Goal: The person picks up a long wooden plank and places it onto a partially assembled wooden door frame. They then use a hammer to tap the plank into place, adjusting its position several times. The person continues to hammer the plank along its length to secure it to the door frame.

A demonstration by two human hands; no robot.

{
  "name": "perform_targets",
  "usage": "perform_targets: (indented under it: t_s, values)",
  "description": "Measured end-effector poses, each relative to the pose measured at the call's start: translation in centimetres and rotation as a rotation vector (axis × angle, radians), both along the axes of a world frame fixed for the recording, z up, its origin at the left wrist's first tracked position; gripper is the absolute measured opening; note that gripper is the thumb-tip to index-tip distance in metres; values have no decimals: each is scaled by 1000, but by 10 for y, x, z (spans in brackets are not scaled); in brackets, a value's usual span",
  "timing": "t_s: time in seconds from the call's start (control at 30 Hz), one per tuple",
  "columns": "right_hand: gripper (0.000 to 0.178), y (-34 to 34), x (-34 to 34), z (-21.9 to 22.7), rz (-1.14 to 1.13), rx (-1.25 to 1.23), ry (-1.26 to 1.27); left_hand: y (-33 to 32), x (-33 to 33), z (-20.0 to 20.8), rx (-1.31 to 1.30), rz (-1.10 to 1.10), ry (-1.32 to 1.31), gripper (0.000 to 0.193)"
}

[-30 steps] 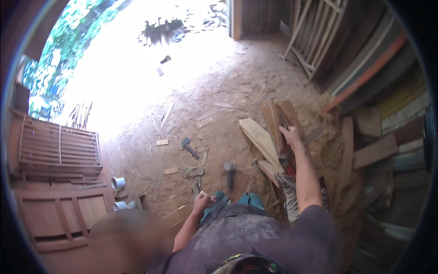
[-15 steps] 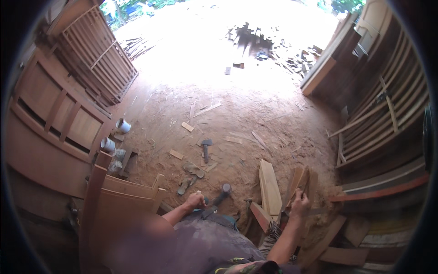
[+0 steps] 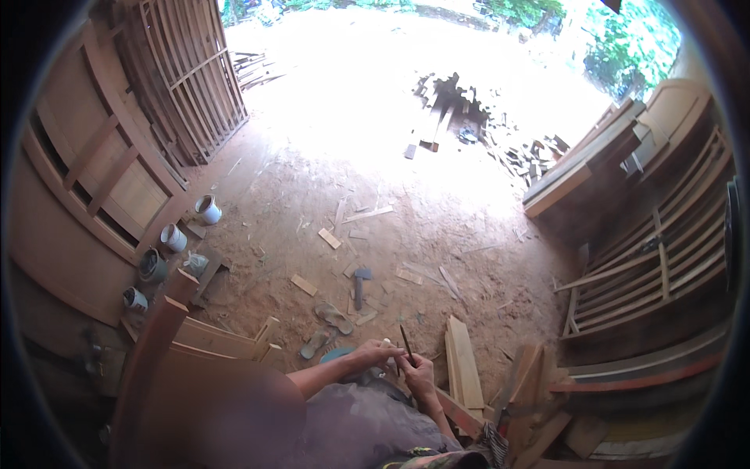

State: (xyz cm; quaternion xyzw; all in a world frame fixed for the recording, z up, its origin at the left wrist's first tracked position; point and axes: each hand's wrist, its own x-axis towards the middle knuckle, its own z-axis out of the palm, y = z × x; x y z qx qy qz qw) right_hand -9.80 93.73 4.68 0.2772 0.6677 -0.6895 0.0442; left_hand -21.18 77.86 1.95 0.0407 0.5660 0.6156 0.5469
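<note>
In front of my body, low in the picture, both hands meet. My right hand [image 3: 420, 374] is closed on a thin dark stick [image 3: 405, 341], which points up and away; I cannot tell its exact kind. Touching or nearly touching it, my left hand [image 3: 373, 356] has its fingers closed round something small and white [image 3: 386, 341], mostly hidden. Beneath my left wrist shows part of a blue-green round thing [image 3: 337, 354]. Pale wood boards [image 3: 464, 363] stand just right of my hands.
On the sawdust-covered floor ahead lie a hammer-like tool [image 3: 359, 288], a pair of sandals [image 3: 333, 318] and wood offcuts [image 3: 304, 284]. White buckets [image 3: 208, 209] and door panels [image 3: 98, 180] line the left. Slatted frames [image 3: 664, 258] lean at the right. A wood panel [image 3: 203, 406] stands close by my left arm.
My right hand has left the upright wood pieces at right and come in to my left hand, now holding a thin dark stick. My left hand moved slightly right. The view has tilted up.
</note>
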Motion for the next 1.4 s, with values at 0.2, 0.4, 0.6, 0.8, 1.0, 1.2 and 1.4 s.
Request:
perform_targets:
  t_s: [0.2, 0.4, 0.6, 0.8, 1.0, 1.2, 1.4]
  values:
    - [23, -35, -86, 8, 185, 58, -11, -57, -63, 17, 24, 166, -46, 28]
    - [27, -106, -179, 6, 352, 211, 102, -143, -101, 8, 144, 585, -67, 29]
    - [27, -144, -249, 2, 383, -106, 165, -240, -118, -17, 62, 1058, -61, 32]
    - [21, -166, -286, -14, 598, 47, 243, -282, -85, -11, 30, 1316, -61, 38]
    - [22, -201, -331, 15, 923, 176, 126, -283, -98, 7, 222, 1504, -66, 26]
    - [25, -263, -399, 36, 1186, 21, 169, -283, -166, 36, 258, 1631, -65, 22]
    - [25, -277, -507, 17, 1301, 162, 263, -278, -273, 14, 288, 1556, -1, 23]
